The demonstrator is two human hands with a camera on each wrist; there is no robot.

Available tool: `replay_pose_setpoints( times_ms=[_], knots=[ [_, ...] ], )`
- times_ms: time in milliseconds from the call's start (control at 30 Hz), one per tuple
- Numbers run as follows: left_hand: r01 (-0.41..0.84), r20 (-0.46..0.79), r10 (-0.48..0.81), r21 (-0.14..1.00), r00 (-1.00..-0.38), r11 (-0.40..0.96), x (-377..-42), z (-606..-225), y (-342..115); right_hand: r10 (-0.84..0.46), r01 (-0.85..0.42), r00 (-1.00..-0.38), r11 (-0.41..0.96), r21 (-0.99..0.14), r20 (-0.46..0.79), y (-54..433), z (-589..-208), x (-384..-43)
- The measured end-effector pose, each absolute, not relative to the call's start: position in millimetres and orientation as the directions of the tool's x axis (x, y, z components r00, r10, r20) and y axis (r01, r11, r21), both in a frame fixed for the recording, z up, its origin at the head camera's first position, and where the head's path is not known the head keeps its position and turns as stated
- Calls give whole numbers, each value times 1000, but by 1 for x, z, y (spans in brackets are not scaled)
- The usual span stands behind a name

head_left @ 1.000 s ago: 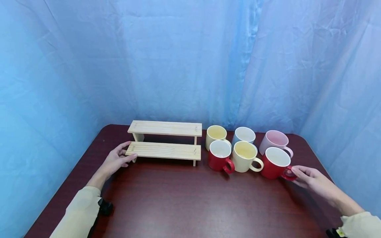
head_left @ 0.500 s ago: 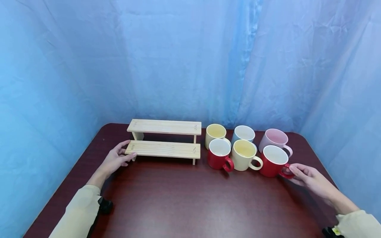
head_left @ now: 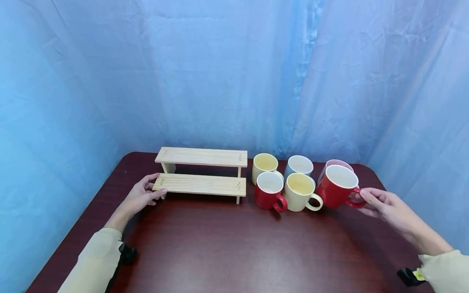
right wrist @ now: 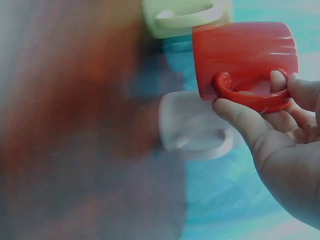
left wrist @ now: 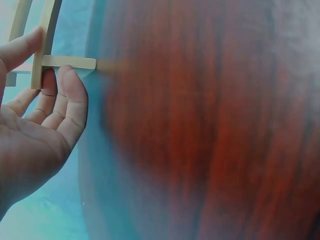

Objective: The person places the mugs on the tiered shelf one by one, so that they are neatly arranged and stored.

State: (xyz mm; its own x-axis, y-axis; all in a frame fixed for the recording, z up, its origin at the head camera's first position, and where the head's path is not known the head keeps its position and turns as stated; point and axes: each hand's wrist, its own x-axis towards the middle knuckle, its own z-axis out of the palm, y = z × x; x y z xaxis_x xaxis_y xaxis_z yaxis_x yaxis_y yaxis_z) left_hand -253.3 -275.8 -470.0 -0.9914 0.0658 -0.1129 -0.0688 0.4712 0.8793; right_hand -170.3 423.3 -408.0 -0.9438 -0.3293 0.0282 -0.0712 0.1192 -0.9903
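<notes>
My right hand (head_left: 386,209) grips a red mug (head_left: 332,193), white inside, by its handle. In the right wrist view the thumb and a finger pinch the mug handle (right wrist: 260,102), and the mug's body (right wrist: 245,55) hangs raised above the table. A pink mug (head_left: 340,163) stands partly hidden behind it. At the left, my left hand (head_left: 137,199) pinches the end of a two-step wooden display stand (head_left: 199,184). Its thumb lies on the lower board (left wrist: 46,45) and its fingers curl beneath.
Between stand and held mug are a second red mug (head_left: 264,198), a cream mug with yellow inside (head_left: 296,200), another yellow-lined mug (head_left: 258,173) and a light-blue mug (head_left: 291,169). Blue curtains (head_left: 220,81) hang behind the dark wooden table (head_left: 234,248).
The right hand has lifted the red mug up off the table, and it now covers more of the pink mug. My left hand keeps its hold on the stand.
</notes>
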Motion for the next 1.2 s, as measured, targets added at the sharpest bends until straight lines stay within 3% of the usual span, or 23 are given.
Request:
replay_pose_setpoints(
  times_ms=[333, 700, 1000, 1200],
  knots=[
    [-94, -139, 56, 867, -989, 489, -254, -466, -272, -270, -24, -963, 128, -991, -12, 406, -367, -183],
    [-97, -143, 58, 865, -988, 492, -252, -466, -274, -329, -24, -944, 119, -993, -17, 356, -331, -207],
    [-89, -139, 70, 874, -988, 477, -253, -467, -271, -283, -3, -954, 329, -944, -96, 304, -308, -236],
    [-88, -139, 72, 871, -988, 482, -255, -467, -268, -308, -7, -944, 386, -922, -121, 265, -298, -252]
  ],
)
